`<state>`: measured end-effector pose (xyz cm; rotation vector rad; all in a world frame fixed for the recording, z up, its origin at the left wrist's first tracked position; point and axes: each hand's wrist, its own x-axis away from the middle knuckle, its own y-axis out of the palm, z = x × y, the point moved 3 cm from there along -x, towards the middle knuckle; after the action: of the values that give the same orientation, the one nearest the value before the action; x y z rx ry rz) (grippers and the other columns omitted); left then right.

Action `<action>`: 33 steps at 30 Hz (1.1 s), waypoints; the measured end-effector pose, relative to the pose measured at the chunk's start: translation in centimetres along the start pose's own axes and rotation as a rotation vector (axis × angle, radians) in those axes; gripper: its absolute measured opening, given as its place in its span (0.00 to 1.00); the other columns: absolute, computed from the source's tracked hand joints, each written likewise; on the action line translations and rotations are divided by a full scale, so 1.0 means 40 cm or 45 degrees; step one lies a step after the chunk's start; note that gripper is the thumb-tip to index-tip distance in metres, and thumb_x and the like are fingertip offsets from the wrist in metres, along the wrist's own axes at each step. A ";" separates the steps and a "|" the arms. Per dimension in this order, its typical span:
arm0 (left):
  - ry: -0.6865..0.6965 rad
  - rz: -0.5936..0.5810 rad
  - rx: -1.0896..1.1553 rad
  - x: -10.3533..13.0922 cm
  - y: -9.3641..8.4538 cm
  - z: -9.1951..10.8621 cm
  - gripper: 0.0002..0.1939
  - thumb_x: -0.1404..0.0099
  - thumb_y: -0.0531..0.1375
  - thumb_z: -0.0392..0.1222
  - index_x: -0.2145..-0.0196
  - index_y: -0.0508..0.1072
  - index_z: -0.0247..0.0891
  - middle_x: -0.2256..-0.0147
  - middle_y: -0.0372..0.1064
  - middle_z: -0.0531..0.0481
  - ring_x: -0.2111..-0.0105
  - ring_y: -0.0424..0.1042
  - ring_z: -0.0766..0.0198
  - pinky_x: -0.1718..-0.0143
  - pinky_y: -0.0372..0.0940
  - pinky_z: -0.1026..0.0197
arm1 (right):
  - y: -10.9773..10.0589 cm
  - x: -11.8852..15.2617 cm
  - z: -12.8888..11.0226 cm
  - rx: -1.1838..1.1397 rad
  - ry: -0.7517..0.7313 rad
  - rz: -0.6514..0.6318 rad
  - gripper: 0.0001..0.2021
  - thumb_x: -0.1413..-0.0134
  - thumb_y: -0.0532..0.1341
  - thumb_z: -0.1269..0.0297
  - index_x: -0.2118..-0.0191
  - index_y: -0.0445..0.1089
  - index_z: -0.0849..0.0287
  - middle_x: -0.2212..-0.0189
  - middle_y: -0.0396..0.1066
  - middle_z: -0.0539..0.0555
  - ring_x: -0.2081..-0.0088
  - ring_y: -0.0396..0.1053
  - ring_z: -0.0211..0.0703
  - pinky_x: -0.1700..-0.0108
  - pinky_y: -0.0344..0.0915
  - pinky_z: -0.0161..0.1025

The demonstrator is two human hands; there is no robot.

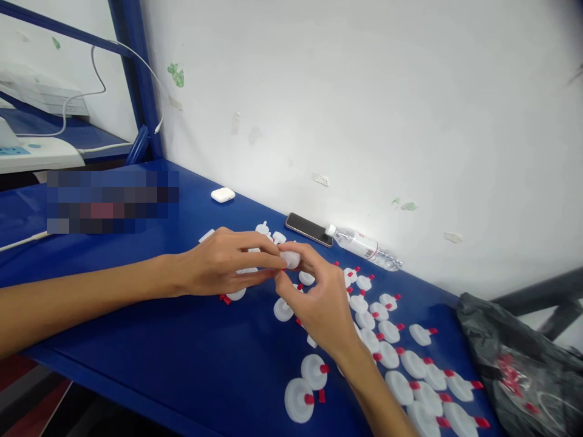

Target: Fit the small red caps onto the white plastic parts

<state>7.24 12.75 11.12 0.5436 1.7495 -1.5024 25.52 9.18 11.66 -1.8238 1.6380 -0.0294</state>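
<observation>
A small white translucent plastic disc [290, 260] is pinched between both hands above the table. My left hand [232, 261] reaches in from the left, its fingers stretched to the disc with their tips closed at its edge. From the other side my right hand [316, 288] grips the disc between bent fingers and thumb. Any red tip on this disc is hidden by the fingers. Below and around the hands lie more white discs, many with red tips, such as one disc [298, 400] near the front. A loose red cap [322, 396] lies beside it.
Rows of red-tipped discs [414, 364] cover the right of the blue table [182, 364]. Along the wall lie a white earbud case [223, 195], a phone [310, 229] and a plastic bottle [364, 246]. A dark plastic bag [523, 376] with red pieces sits at right.
</observation>
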 end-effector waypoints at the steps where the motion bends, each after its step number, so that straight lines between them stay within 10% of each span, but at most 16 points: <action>1: 0.000 -0.003 -0.007 -0.001 0.000 -0.001 0.10 0.27 0.61 0.37 0.49 0.75 0.42 0.57 0.80 0.47 0.61 0.80 0.66 0.69 0.70 0.69 | -0.001 0.000 0.002 0.025 0.012 -0.008 0.13 0.42 0.64 0.68 0.51 0.75 0.50 0.61 0.79 0.46 0.61 0.77 0.42 0.56 0.75 0.38; 13: -0.072 -0.034 0.026 0.001 -0.002 -0.006 0.09 0.29 0.61 0.33 0.52 0.74 0.39 0.59 0.78 0.48 0.62 0.77 0.66 0.68 0.68 0.67 | 0.005 0.009 0.007 0.048 0.177 -0.147 0.15 0.32 0.60 0.50 0.45 0.62 0.48 0.63 0.80 0.44 0.86 0.55 0.31 0.80 0.54 0.35; 19: -0.362 -0.022 -0.036 0.001 -0.002 -0.033 0.06 0.28 0.60 0.36 0.55 0.75 0.39 0.57 0.76 0.48 0.59 0.76 0.63 0.62 0.70 0.63 | -0.005 0.006 0.021 0.146 0.100 -0.005 0.16 0.29 0.57 0.54 0.40 0.64 0.48 0.51 0.79 0.53 0.52 0.78 0.48 0.70 0.66 0.35; 33: -0.692 -0.279 -0.080 0.026 0.030 -0.102 0.13 0.29 0.56 0.44 0.57 0.80 0.40 0.62 0.79 0.47 0.61 0.76 0.57 0.63 0.68 0.59 | -0.007 0.008 0.019 0.296 0.005 0.025 0.10 0.28 0.55 0.61 0.46 0.68 0.50 0.56 0.79 0.52 0.54 0.76 0.46 0.58 0.68 0.41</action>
<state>6.38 16.79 9.65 -0.0959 1.4468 -1.5529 26.15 9.24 11.09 -1.6318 1.5840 -0.2067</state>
